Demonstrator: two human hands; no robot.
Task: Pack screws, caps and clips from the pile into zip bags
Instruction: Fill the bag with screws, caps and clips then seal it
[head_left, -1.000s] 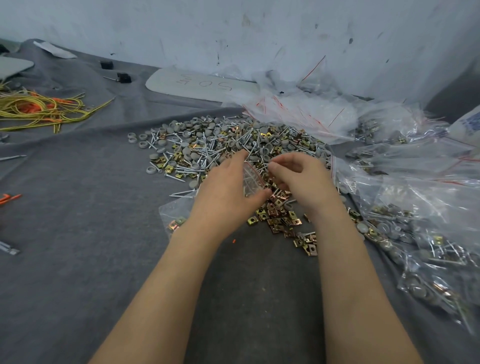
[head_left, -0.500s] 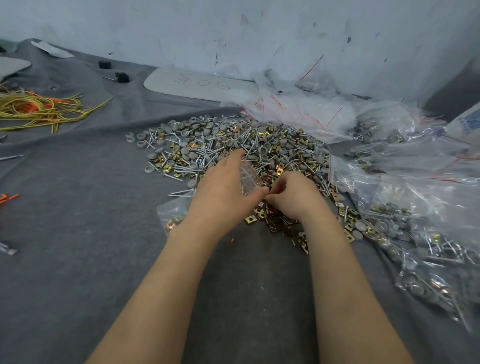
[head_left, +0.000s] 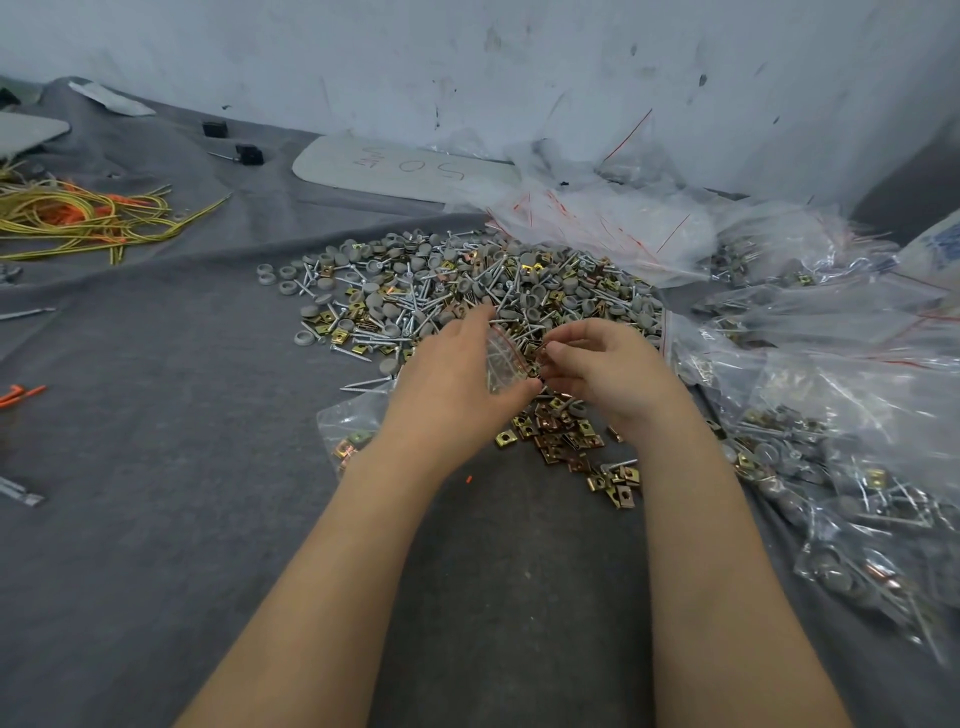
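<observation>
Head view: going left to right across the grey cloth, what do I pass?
Yellow and orange cords → left hand gripping a small zip bag → right hand pinching what looks like a clip → packed bags. The loose pile overlaps both hands, so it is left out.

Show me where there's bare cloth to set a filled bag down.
Widest bare cloth: left of the left forearm, bordered by the pile, yellow cords and orange hooks. A narrower strip lies between it and the right forearm. Crowded: the pile and the filled bags on the right.
</observation>
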